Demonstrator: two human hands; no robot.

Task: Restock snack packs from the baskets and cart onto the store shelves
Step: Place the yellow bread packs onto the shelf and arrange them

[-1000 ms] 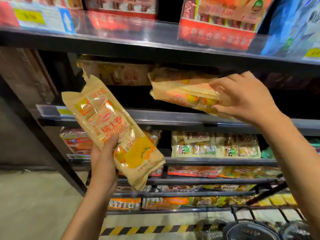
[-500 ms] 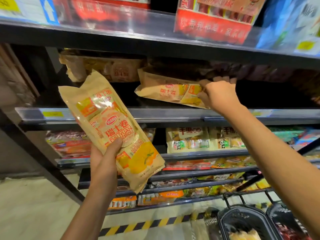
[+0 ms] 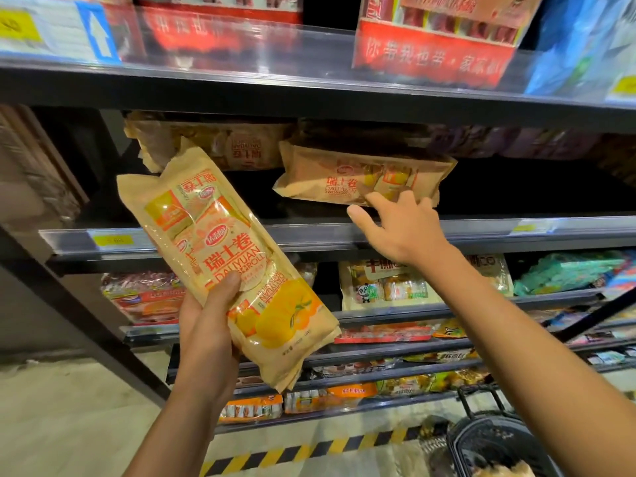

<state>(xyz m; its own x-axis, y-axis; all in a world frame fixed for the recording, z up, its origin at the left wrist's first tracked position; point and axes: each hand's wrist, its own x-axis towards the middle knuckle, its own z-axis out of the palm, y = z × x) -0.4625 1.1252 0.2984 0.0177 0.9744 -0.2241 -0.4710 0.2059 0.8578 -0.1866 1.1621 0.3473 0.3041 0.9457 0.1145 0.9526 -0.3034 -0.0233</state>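
My left hand [image 3: 210,321] grips a tan Swiss-roll pack [image 3: 220,256] with orange print, held tilted in front of the shelves at centre left. A second tan Swiss-roll pack [image 3: 344,177] lies on the dark shelf [image 3: 309,234] near eye level. My right hand [image 3: 399,225] is spread just below and in front of that pack, fingers straight, fingertips at its front edge. A third tan pack [image 3: 241,146] lies further back on the left of the same shelf.
The shelf above [image 3: 309,80] carries red boxes [image 3: 430,46] and a blue pack [image 3: 578,46]. Lower shelves hold panda-print packs [image 3: 382,287], red packs [image 3: 144,297] and teal packs [image 3: 564,270]. A black basket [image 3: 499,445] sits at the lower right over yellow-black floor tape [image 3: 292,452].
My right hand has let go of the second pack, which now lies on the shelf, and has drawn back with fingers spread. The left hand keeps hold of its pack.
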